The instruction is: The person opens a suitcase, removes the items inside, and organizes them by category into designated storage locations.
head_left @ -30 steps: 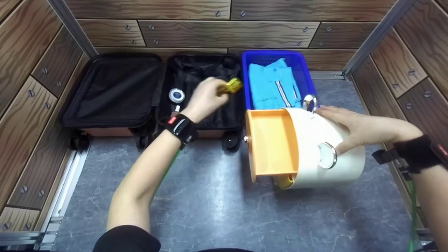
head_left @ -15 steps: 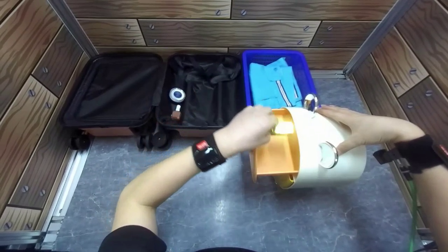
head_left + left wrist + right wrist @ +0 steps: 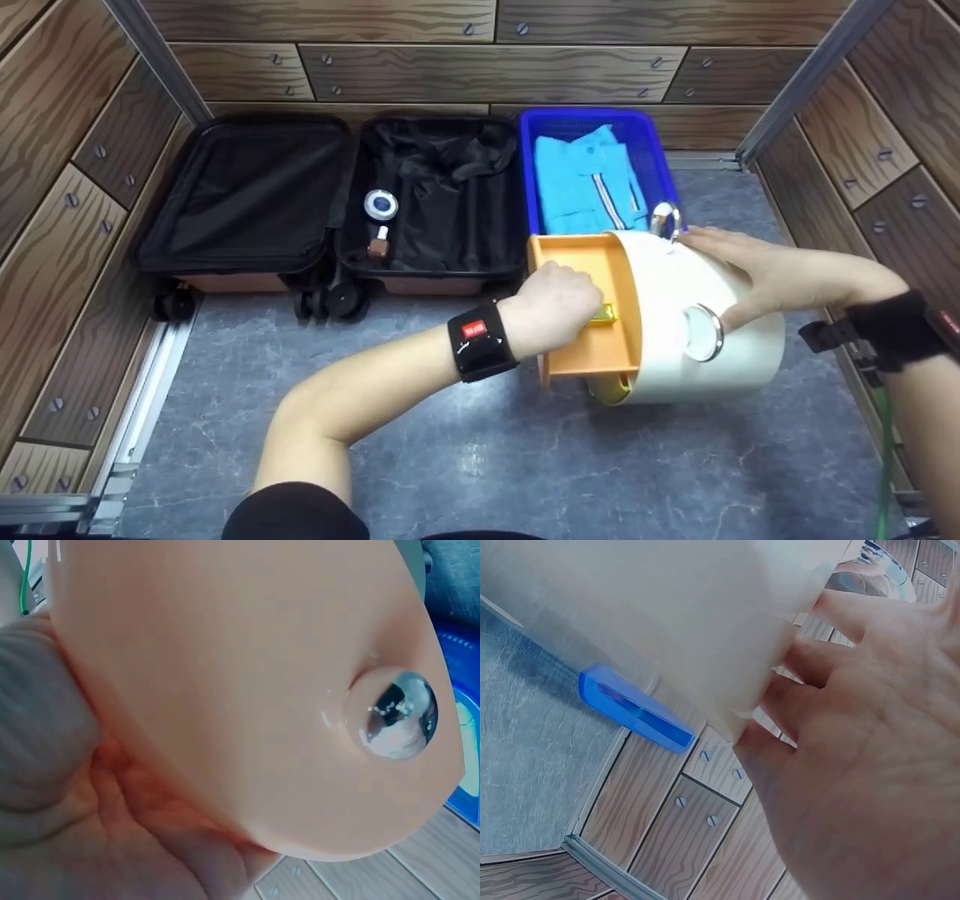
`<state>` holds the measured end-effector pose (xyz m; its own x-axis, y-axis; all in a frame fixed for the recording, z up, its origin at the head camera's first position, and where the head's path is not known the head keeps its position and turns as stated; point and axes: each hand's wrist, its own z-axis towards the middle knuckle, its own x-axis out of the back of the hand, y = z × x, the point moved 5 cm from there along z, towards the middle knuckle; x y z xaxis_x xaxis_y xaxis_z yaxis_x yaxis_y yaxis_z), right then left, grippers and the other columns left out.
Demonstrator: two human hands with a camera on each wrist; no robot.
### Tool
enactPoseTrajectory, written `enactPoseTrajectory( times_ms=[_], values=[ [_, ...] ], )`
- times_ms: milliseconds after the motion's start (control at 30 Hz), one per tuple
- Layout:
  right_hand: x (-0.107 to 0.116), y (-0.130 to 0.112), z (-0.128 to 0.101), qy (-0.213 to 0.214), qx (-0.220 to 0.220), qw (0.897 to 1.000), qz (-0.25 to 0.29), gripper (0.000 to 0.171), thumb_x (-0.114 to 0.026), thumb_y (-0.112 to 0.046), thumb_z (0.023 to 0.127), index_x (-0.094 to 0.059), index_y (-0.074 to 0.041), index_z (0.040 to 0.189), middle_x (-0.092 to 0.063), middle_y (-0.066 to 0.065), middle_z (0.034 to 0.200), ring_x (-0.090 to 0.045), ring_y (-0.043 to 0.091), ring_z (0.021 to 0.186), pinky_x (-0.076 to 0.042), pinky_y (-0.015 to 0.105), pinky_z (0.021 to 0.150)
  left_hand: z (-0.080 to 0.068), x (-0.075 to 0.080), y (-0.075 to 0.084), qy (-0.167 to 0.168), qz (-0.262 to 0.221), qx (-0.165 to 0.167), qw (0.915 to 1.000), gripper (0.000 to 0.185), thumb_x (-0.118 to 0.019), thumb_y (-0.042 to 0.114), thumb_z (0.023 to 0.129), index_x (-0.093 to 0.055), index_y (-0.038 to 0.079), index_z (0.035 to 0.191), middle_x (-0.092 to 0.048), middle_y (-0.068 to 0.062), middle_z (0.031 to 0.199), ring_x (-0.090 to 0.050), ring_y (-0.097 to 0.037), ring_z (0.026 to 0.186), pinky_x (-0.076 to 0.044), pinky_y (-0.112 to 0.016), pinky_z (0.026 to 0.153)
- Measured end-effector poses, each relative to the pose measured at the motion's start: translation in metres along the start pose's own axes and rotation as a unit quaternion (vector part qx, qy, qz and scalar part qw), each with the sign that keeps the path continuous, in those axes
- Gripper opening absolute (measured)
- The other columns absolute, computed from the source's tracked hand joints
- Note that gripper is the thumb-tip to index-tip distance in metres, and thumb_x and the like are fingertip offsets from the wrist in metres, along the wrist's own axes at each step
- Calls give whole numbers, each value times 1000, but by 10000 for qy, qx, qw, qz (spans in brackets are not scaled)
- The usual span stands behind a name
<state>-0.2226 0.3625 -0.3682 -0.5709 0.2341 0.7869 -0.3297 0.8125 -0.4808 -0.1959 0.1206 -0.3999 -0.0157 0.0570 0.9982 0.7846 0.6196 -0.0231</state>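
Observation:
My left hand (image 3: 561, 309) is inside the pulled-out orange drawer (image 3: 600, 256) of a rounded white storage box (image 3: 667, 367). Its curled fingers hold a small, shiny yellow-gold item (image 3: 604, 314), mostly hidden under them. The left wrist view shows the drawer's front panel (image 3: 217, 690) with its silver ball knob (image 3: 401, 716), the palm close beside it. On the white box rests my right hand (image 3: 742, 274), fingers spread across its top and thumb beside a ring handle (image 3: 716, 334). From the right wrist, the fingertips touch the edge of the white shell (image 3: 705, 622).
Left of the blue basket (image 3: 656, 154) with folded blue clothing (image 3: 577, 180) lies an open black-lined suitcase (image 3: 450, 210). In it are a round compact-like case (image 3: 381, 205) and a brown nail polish bottle (image 3: 379, 244). Wood-patterned panels (image 3: 480, 71) enclose the grey floor (image 3: 420, 420).
My left hand has moved from above the suitcase rightward into the orange drawer with the yellow-gold item, then lower within it. The right hand has stayed on the white box.

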Motion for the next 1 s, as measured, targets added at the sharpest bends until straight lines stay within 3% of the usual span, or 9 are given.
enactPoseTrajectory(
  times_ms=[167, 333, 433, 533, 633, 800, 867, 900, 1000],
  values=[
    [-1, 1, 0, 29, 17, 10000, -3, 125, -93, -40, 69, -17, -15, 165, -10, 14, 170, -3, 42, 154, -9, 71, 116, 0, -1, 0, 21, 150, -30, 9999, 13, -67, 14, 91, -76, 20, 100, -72, -1, 98, -66, -22, 90, -50, -38, 78],
    [-1, 2, 0, 68, 29, 10000, -8, 125, -93, -40, 68, -18, -14, 165, -12, 15, 170, -4, 42, 154, -9, 71, 116, -5, 3, -3, 515, 28, -245, 9984, 10, -67, 17, 91, -75, 17, 96, -69, -3, 96, -64, -23, 87, -51, -38, 77],
    [-1, 2, -1, 84, 42, 10000, -26, 124, -93, -40, 68, -20, -14, 164, -14, 16, 169, -5, 43, 154, -10, 72, 116, -10, 8, -8, 931, -436, -370, 9940, 15, -68, 24, 93, -74, 14, 102, -66, -2, 98, -61, -21, 90, -50, -37, 84],
    [-1, 3, -1, 93, 41, 9999, -32, 124, -93, -40, 68, -20, -13, 164, -14, 16, 169, -5, 43, 154, -11, 71, 116, -21, 11, -18, 1385, -1232, -356, 9820, 27, -68, 29, 96, -73, 12, 117, -66, -2, 112, -60, -20, 106, -46, -34, 98],
    [0, 2, -1, 102, 40, 9999, -62, 124, -93, -41, 68, -19, -13, 164, -13, 16, 169, -5, 43, 154, -10, 71, 116, -36, 11, -35, 2020, -2147, -233, 9553, 36, -68, 27, 97, -69, 11, 129, -65, -4, 128, -55, -19, 123, -39, -32, 110],
    [0, 1, -1, 91, 27, 9999, -115, 125, -92, -42, 69, -17, -18, 165, -11, 14, 170, -5, 42, 154, -10, 71, 116, -65, -14, -69, 3147, -3587, 157, 8787, 32, -72, 15, 94, -69, 8, 124, -63, -6, 129, -55, -16, 123, -40, -30, 110],
    [-1, 1, -1, 80, 25, 9999, -116, 125, -92, -42, 69, -16, -19, 165, -11, 13, 170, -5, 42, 154, -11, 72, 116, -73, -32, -77, 3266, -4057, 341, 8530, 30, -74, 12, 92, -69, 8, 122, -62, -4, 125, -58, -14, 117, -45, -30, 105],
    [-1, 1, -1, 76, 18, 9999, -116, 125, -92, -42, 69, -16, -19, 165, -11, 13, 170, -5, 42, 154, -11, 72, 116, -76, -41, -79, 3227, -4255, 446, 8443, 30, -75, 12, 92, -68, 8, 121, -62, -3, 124, -59, -13, 115, -48, -31, 103],
    [0, 1, -2, 74, -14, 9999, -107, 125, -92, -41, 69, -16, -18, 165, -10, 13, 170, -4, 42, 154, -10, 72, 115, -78, -65, -79, 2967, -4690, 726, 8287, 33, -77, 14, 92, -68, 9, 124, -63, 0, 122, -63, -11, 108, -53, -30, 95]
  ],
)
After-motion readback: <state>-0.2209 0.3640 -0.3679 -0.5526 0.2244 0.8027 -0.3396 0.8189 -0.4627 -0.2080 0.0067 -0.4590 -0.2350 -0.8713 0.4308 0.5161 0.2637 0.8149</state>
